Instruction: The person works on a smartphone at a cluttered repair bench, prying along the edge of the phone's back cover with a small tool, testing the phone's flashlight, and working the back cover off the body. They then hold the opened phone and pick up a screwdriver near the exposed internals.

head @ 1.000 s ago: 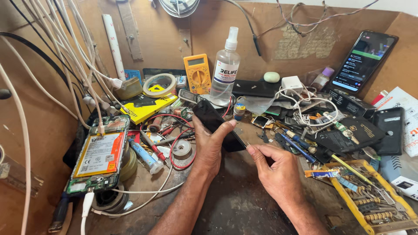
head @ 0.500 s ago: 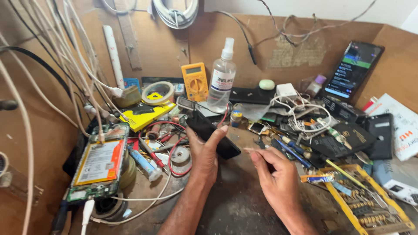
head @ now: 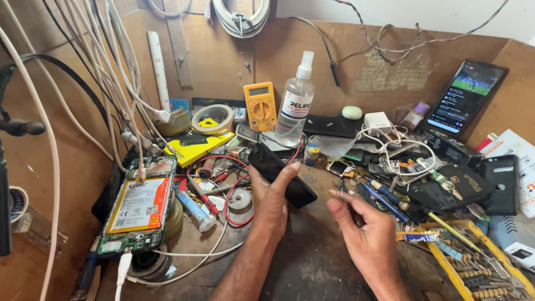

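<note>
In the head view, the left hand [head: 271,202] grips a black phone [head: 280,174], fingers curled around its lower edge, just in front of the clear spray bottle [head: 295,106]. The right hand [head: 365,229] is loosely closed, fingertips pinched together; whether they hold anything cannot be told. Left of the bottle stands an orange multimeter [head: 259,106]; further left lies a flat yellow package [head: 193,146].

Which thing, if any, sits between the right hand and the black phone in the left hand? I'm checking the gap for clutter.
Nothing visible does. The right hand hovers beside the black phone gripped by the left hand, with only bare worktop below the gap.
</note>
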`<action>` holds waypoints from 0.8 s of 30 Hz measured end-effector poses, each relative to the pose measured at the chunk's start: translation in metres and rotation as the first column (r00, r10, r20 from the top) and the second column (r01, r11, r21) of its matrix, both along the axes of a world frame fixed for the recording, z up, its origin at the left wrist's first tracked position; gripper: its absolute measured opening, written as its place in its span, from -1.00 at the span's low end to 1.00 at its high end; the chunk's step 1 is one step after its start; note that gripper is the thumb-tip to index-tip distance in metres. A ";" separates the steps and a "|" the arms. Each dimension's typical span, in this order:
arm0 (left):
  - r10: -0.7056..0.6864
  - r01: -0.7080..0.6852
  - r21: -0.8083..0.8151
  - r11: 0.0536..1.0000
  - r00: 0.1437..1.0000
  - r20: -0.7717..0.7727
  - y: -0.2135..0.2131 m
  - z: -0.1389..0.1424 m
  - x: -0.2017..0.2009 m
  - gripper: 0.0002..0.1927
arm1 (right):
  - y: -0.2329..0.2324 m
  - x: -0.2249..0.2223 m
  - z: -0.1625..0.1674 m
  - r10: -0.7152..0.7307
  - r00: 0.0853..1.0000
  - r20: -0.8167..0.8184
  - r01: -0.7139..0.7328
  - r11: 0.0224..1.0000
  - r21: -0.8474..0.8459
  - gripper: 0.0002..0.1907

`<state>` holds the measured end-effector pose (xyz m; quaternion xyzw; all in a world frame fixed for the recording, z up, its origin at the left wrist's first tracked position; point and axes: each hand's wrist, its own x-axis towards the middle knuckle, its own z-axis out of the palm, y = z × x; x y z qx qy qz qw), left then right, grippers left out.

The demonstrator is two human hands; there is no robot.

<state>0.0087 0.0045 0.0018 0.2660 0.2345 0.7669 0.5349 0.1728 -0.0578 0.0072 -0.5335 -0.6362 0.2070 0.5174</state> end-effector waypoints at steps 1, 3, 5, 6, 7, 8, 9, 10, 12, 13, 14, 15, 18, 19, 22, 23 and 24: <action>0.005 -0.005 -0.008 1.000 1.000 -0.005 0.000 0.000 0.000 -0.24 | 0.001 0.003 -0.001 0.024 0.992 -0.126 -0.035 0.995 -0.089 -0.68; 0.015 -0.015 -0.018 1.000 1.000 -0.015 0.001 0.001 0.001 -0.25 | 0.003 0.006 -0.001 0.033 0.927 -0.375 -0.133 0.961 -0.242 -0.50; -0.007 0.007 -0.027 1.000 1.000 0.014 0.001 0.001 0.001 -0.25 | 0.005 0.007 -0.001 0.017 0.897 -0.443 -0.161 0.943 -0.290 -0.56; -0.016 0.017 -0.031 0.999 0.999 0.029 0.001 0.001 0.000 -0.25 | 0.006 0.007 -0.001 0.009 0.880 -0.475 -0.178 0.933 -0.312 -0.60; -0.012 0.013 -0.029 0.999 1.000 0.021 0.001 0.001 0.000 -0.26 | 0.006 0.006 0.000 0.045 0.895 -0.444 -0.178 0.948 -0.263 -0.64; -0.008 0.009 -0.027 1.000 1.000 0.012 0.001 0.001 0.000 -0.28 | 0.006 0.005 0.000 0.079 0.909 -0.410 -0.180 0.961 -0.212 -0.68; -0.004 0.004 -0.021 1.000 1.000 0.004 0.002 0.001 0.000 -0.29 | 0.007 0.004 0.001 0.114 0.921 -0.373 -0.184 0.970 -0.157 -0.72; -0.002 0.002 -0.026 1.000 1.000 0.003 0.002 0.001 0.000 -0.30 | 0.007 0.003 0.002 0.132 0.919 -0.372 -0.206 0.964 -0.167 -0.73; -0.001 0.001 -0.035 0.999 1.000 0.002 0.003 0.001 0.001 -0.30 | 0.007 0.001 0.003 0.166 0.914 -0.370 -0.247 0.951 -0.184 -0.74; -0.002 0.002 -0.023 1.000 1.000 0.001 0.003 0.002 0.001 -0.31 | 0.007 0.000 0.003 0.126 0.937 -0.325 -0.203 0.955 -0.214 -0.74; -0.003 0.003 -0.012 1.000 1.000 -0.001 0.002 0.002 0.001 -0.31 | 0.007 -0.001 0.002 0.086 0.956 -0.279 -0.157 0.957 -0.244 -0.74; -0.006 0.006 -0.003 1.000 1.000 -0.003 0.001 0.002 0.001 -0.32 | 0.006 -0.001 0.002 0.045 0.972 -0.231 -0.109 0.956 -0.273 -0.74; -0.020 0.020 -0.026 0.999 1.000 0.001 0.000 0.004 0.001 -0.33 | 0.004 0.003 0.000 0.034 0.959 -0.282 -0.132 0.933 -0.334 -0.62; -0.014 0.014 -0.011 1.000 1.000 -0.005 0.000 0.005 0.001 -0.33 | 0.005 0.004 0.000 0.039 0.958 -0.285 -0.133 0.939 -0.318 -0.59; -0.004 0.005 0.018 1.000 1.000 -0.019 -0.001 0.006 0.001 -0.31 | 0.006 0.005 -0.003 0.047 0.957 -0.286 -0.132 0.949 -0.285 -0.45; -0.008 0.008 0.019 1.000 1.000 -0.021 -0.001 0.006 0.001 -0.29 | 0.006 0.005 -0.003 0.046 0.960 -0.277 -0.127 0.951 -0.282 -0.46; -0.010 0.010 0.021 1.000 1.000 -0.022 -0.001 0.006 0.001 -0.28 | 0.006 0.005 -0.003 0.045 0.962 -0.269 -0.123 0.953 -0.277 -0.46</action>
